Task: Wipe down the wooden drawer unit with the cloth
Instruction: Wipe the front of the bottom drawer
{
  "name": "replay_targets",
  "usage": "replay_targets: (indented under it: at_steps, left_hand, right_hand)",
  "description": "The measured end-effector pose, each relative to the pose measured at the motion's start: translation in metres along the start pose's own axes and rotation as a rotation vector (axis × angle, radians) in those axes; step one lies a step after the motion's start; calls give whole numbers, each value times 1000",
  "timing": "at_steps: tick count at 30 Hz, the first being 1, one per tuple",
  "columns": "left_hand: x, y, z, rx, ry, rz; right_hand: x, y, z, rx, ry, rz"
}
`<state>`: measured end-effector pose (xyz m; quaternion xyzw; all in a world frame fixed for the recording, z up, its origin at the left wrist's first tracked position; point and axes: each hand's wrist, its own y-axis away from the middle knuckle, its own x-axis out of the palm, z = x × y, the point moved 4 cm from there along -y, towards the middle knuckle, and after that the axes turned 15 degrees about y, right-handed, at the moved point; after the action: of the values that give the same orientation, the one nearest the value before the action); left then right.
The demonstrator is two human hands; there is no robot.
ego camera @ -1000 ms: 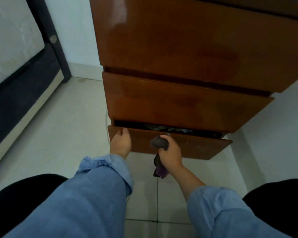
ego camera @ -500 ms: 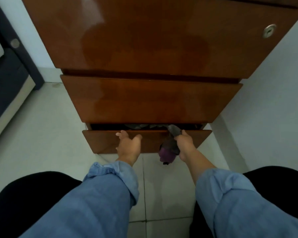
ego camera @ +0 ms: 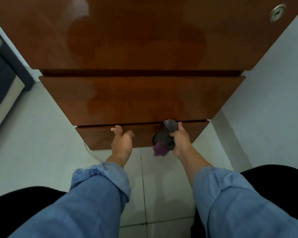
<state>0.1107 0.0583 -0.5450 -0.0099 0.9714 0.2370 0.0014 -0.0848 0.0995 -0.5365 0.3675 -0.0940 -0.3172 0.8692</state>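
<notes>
A glossy brown wooden drawer unit (ego camera: 141, 98) with three drawer fronts fills the upper view. Its bottom drawer (ego camera: 96, 136) sits pushed in, with only a thin dark gap along its top edge. My left hand (ego camera: 122, 141) lies flat against the bottom drawer front, fingers spread, holding nothing. My right hand (ego camera: 181, 138) grips a bunched grey and purple cloth (ego camera: 163, 140) against the same drawer front, to the right of my left hand. One end of the cloth pokes up at the drawer's top edge and the purple part hangs below it.
A round metal lock (ego camera: 277, 12) sits at the top drawer's right corner. Pale floor tiles (ego camera: 41, 134) lie below, a white wall (ego camera: 273, 100) stands right, and dark furniture (ego camera: 0, 71) stands at the left. My dark-clothed knees (ego camera: 15, 200) frame the bottom corners.
The bottom drawer stood open with things showing inside; now it is pushed nearly closed. My left hand went from gripping its top edge to lying flat on its front. The view shifted left.
</notes>
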Motion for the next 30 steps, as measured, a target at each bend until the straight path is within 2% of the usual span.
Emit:
replay_targets:
  at_steps: [3, 6, 9, 11, 12, 15, 19, 24, 26, 28, 30]
  left_hand:
    - [5, 2, -1, 31, -154, 16]
    - [5, 16, -6, 141, -507, -92]
    - [9, 26, -10, 388, -789, -201]
    - [19, 26, -9, 516, -923, -96]
    - [26, 24, -8, 558, -993, -7]
    - [41, 22, -4, 646, -1197, 237]
    - [55, 14, -8, 736, -1332, 392]
    - [56, 5, -13, 804, -1309, 514]
    - [53, 0, -14, 823, -1239, 560]
    - [49, -7, -14, 829, -1179, 604]
    - [47, -12, -14, 839, -1138, 635]
  right_hand:
    - [-1, -2, -4, 21, -46, -2]
    - [-6, -1, -15, -51, -80, -42]
    - [-23, 1, -27, -54, -207, -304]
    - [-38, -2, -32, 32, -262, -505]
    - [-44, -6, -33, 64, -270, -555]
    - [-47, -20, -23, -26, -352, -568]
    - [-27, -41, 1, -188, -327, -472]
    - [0, -54, -8, -229, 40, -512]
    - [0, -68, -16, -197, -19, -511]
    - [3, -80, -27, -109, -271, -425]
    - [8, -96, -41, -64, -353, -377]
